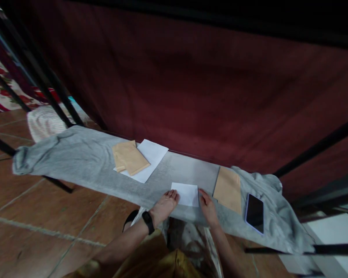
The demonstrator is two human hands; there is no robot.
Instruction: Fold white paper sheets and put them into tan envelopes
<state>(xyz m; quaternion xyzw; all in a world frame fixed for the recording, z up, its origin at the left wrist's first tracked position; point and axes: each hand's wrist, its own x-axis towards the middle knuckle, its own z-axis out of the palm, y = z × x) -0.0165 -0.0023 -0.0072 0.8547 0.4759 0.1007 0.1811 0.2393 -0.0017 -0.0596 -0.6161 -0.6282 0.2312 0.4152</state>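
Note:
A small white sheet of paper (186, 194), perhaps folded, lies flat on the grey cloth in front of me. My left hand (167, 202), with a dark band on its wrist, rests its outstretched fingers on the paper's left edge. At the right edge, my right hand (208, 206) touches the paper with its fingertips, thumb and fingers apart. Brown paper envelopes (132, 158) lie over a larger white sheet (155, 151) on the left. More brown envelopes (228, 189) sit just right of my right hand.
The grey cloth (84, 166) covers a narrow bench with black metal bars. A phone (254, 213) lies on its right part. Behind hangs a dark red curtain (174, 85). Tiled floor (26, 216) shows at the left, and a striped cloth (48, 123) is near the bench's far end.

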